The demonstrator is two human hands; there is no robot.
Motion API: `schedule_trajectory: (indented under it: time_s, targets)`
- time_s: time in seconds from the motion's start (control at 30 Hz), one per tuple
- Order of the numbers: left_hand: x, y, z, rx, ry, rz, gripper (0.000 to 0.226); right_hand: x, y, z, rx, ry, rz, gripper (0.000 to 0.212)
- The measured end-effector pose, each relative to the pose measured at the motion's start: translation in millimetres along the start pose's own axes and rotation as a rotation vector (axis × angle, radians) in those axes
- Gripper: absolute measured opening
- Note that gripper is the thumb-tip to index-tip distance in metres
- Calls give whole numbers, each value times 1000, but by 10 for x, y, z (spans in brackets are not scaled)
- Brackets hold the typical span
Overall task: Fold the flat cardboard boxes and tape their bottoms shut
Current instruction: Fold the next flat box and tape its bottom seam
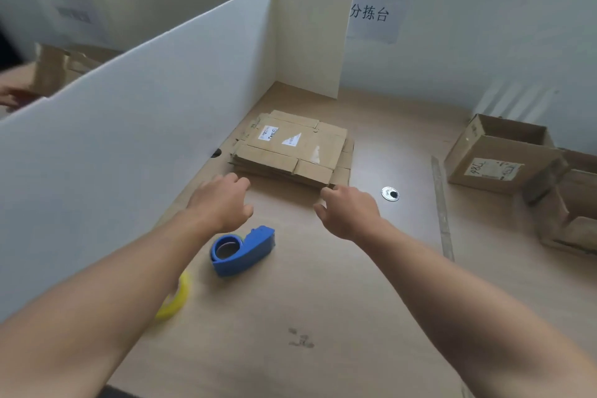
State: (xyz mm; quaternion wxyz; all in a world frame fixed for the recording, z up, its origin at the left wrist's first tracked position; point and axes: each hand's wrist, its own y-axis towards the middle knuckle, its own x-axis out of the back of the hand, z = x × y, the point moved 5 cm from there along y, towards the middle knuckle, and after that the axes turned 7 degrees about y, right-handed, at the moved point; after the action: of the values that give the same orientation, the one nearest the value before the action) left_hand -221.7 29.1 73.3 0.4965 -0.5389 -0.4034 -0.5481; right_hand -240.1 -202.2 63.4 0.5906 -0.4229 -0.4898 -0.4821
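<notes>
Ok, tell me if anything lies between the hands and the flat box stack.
Nothing visible does. Left hand and right hand are close to the stack; the blue tape dispenser lies nearer the person.

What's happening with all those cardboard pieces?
A person reaches for the stack of flat boxes on the table. The left hand and right hand are at its near edge, holding nothing yet. A blue tape dispenser lies untouched beside the left arm. Open boxes stand off to the right.
</notes>
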Motion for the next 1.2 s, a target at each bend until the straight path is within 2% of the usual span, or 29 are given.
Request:
schedule_trajectory:
  time_s: [0.23, 0.33, 0.53, 0.67, 0.8, 0.87, 0.97, 1.1, 1.2]
  targets:
    - [-169, 834, 385, -18, 5, 27, 43, -234, 761, -4, -77, -6, 58, 34]
    - [-279, 1346, 445, -59, -4, 61, 41, -352, 1137, -125, -188, 20, 80, 33]
    - [-561, 2339, 580, -43, -170, 87, 41, -672, 1771, -493, -541, 350, 102, 48]
    - [-789, 2774, 614, -28, -205, 100, 51, -864, 2047, -678, -688, 556, -7, 55]
    - [-978, 3039, 623, 19, -241, 84, 49, -1044, 2216, -821, -842, 711, -76, 63]
    - [-1083, 3096, 614, 34, -281, 109, 50, -1096, 2264, -872, -929, 800, -128, 58]
    - [-1190, 3123, 606, 73, -386, 110, 58, -1139, 2309, -918, -963, 915, -228, 47]
    - [-1230, 3093, 609, 165, -405, 83, 67, -1137, 2188, -975, -997, 977, -267, 64]
    - [-1274, 3092, 630, 198, -420, 160, 72, -1183, 2067, -993, -976, 1022, -220, 48]
